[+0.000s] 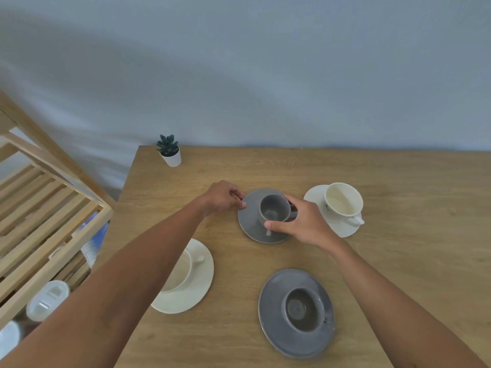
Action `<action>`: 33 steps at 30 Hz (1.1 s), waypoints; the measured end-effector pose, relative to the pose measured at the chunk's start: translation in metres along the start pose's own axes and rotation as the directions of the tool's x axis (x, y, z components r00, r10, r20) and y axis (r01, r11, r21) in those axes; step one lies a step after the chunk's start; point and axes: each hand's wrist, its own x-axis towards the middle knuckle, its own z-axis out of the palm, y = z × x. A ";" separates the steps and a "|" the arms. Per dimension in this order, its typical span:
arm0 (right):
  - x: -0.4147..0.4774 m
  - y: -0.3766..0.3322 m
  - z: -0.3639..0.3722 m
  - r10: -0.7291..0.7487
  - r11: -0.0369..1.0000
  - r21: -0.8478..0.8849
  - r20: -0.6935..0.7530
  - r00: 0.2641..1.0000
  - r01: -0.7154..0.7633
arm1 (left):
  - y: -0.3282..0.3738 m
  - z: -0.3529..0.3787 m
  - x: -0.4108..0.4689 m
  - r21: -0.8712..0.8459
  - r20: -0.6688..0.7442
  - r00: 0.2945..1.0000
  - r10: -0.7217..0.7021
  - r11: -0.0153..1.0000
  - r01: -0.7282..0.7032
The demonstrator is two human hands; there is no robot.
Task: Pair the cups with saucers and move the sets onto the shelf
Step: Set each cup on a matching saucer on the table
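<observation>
Over at the far left corner of the wooden table (372,261) a little succulent (167,144) sits upright in a white pot (173,158), well apart from everything else on the surface, and behind it a plain pale blue-grey wall (265,75) fills the whole top half of the view. Down at the lower left there's a round white lidded container (47,300) with grey markings on top, and just beyond it a stack of blue-and-white ribbed paper cups (90,252).
</observation>
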 end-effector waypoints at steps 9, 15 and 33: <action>0.014 0.003 0.000 0.015 1.000 0.017 0.018 1.000 -0.015 | 0.002 0.000 -0.003 -0.006 -0.003 1.000 -0.004 1.000 0.004; 0.017 0.000 0.006 0.022 1.000 -0.008 0.013 1.000 -0.022 | -0.001 0.000 -0.004 0.003 -0.028 1.000 -0.008 1.000 0.008; -0.043 -0.014 0.016 -0.091 0.976 -0.199 -0.021 0.996 0.085 | -0.061 -0.059 -0.138 0.098 -0.344 0.939 0.011 0.995 0.025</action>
